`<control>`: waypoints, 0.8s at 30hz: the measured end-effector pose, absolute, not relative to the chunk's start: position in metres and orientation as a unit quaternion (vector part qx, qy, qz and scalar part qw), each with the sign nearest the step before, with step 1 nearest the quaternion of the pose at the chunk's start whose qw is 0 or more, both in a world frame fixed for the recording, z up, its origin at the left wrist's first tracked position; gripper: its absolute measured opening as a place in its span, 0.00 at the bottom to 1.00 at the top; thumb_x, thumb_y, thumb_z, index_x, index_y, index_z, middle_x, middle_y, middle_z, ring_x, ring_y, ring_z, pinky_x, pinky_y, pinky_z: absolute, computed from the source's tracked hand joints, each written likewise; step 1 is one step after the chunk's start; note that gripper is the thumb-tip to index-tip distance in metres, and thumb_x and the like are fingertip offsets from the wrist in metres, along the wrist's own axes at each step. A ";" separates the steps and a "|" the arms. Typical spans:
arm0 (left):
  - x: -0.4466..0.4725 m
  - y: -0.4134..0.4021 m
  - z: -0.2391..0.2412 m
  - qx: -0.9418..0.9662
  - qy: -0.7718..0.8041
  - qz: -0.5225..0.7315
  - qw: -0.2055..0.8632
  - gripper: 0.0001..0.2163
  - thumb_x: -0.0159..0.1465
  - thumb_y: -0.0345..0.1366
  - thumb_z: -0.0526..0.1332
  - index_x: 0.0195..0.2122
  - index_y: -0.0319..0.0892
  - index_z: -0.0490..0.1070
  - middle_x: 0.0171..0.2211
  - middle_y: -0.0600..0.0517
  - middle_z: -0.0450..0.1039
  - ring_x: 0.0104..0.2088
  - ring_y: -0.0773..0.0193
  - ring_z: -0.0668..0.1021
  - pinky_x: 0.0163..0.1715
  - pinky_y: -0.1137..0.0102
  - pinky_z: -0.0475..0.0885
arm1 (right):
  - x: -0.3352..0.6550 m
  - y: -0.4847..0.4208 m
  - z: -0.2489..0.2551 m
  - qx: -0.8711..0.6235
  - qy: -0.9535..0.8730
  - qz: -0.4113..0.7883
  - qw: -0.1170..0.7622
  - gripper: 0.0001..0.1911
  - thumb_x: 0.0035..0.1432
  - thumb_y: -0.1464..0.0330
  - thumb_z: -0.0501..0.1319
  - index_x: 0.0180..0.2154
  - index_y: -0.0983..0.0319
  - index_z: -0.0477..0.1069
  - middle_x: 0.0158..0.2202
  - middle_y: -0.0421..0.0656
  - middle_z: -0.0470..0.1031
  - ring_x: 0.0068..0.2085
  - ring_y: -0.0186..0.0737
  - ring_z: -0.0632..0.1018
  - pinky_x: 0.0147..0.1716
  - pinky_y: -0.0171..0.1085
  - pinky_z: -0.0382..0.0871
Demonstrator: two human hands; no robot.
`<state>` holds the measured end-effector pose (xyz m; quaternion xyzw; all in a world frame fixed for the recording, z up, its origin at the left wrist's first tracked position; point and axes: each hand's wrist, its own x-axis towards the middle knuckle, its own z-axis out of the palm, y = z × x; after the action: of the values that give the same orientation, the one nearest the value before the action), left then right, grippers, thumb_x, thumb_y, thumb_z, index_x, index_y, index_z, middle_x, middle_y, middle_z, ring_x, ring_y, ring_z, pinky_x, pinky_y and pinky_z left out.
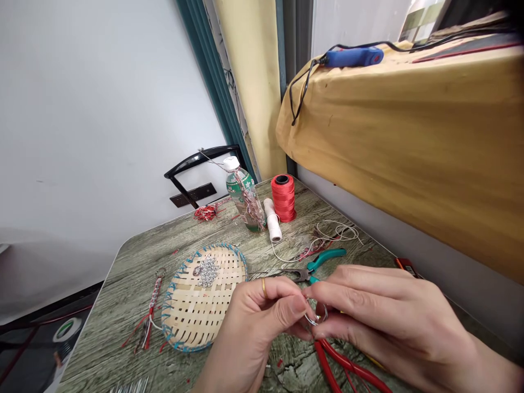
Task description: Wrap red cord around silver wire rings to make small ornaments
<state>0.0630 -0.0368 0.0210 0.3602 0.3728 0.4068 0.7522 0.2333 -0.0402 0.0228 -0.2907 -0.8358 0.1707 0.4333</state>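
Observation:
Between the fingertips of both hands is a thin silver wire ring (pixel 311 321), partly hidden by the fingers. My left hand (pixel 262 319) pinches it from the left, thumb against index finger, with a gold band on one finger. From the right, my right hand (pixel 380 311) closes its thumb and fingertips on the ring. Whether the curved wire is one loop or two I cannot tell. Just below the hands lie red-handled pliers (pixel 347 365). Teal-handled pliers (pixel 323 262) rest behind the fingers, partly covered.
Left of my hands is a woven bamboo tray (pixel 184 327) holding small silver beads (pixel 208 271). A braided cord (pixel 153 300) lies beside it. Further back stand a plastic bottle (pixel 245 194), a white thread spool (pixel 272 221) and a red thread spool (pixel 283 199). A yellow-draped surface (pixel 401 125) overhangs at right.

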 end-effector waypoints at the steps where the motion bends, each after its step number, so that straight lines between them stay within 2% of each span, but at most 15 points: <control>1: 0.063 -0.037 0.021 0.359 0.373 0.406 0.753 0.08 0.52 0.36 0.69 0.19 0.38 0.77 0.20 0.53 0.70 0.23 0.71 0.71 0.25 0.77 0.67 | 0.233 -0.040 0.023 -0.290 -0.837 0.170 0.432 0.04 0.59 0.71 0.59 0.37 0.63 0.70 0.27 0.42 0.75 0.26 0.34 0.75 0.23 0.30 0.70; 11: 0.062 -0.037 0.022 0.345 0.385 0.395 0.759 0.11 0.50 0.39 0.70 0.17 0.37 0.74 0.19 0.53 0.69 0.22 0.70 0.70 0.25 0.75 0.65 | 0.234 -0.041 0.021 -0.282 -0.849 0.161 0.416 0.07 0.58 0.72 0.59 0.40 0.63 0.71 0.25 0.41 0.73 0.24 0.33 0.73 0.22 0.31 0.68; 16: 0.062 -0.039 0.017 0.321 0.380 0.394 0.773 0.11 0.50 0.36 0.70 0.18 0.36 0.73 0.19 0.53 0.69 0.22 0.71 0.70 0.25 0.76 0.66 | 0.235 -0.042 0.019 -0.279 -0.851 0.156 0.416 0.06 0.59 0.72 0.59 0.40 0.63 0.70 0.25 0.41 0.73 0.24 0.33 0.73 0.22 0.32 0.69; 24: 0.070 -0.042 0.011 0.254 0.277 0.409 0.832 0.09 0.48 0.38 0.72 0.22 0.36 0.77 0.21 0.53 0.71 0.22 0.73 0.72 0.22 0.79 0.69 | 0.237 -0.042 0.030 -0.282 -0.846 0.173 0.418 0.03 0.58 0.73 0.60 0.37 0.64 0.71 0.26 0.41 0.73 0.25 0.32 0.74 0.23 0.30 0.69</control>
<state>0.0697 -0.0423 0.0107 0.2535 0.2772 0.4091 0.8316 0.2373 -0.0418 0.0298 -0.2817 -0.8462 0.1734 0.4177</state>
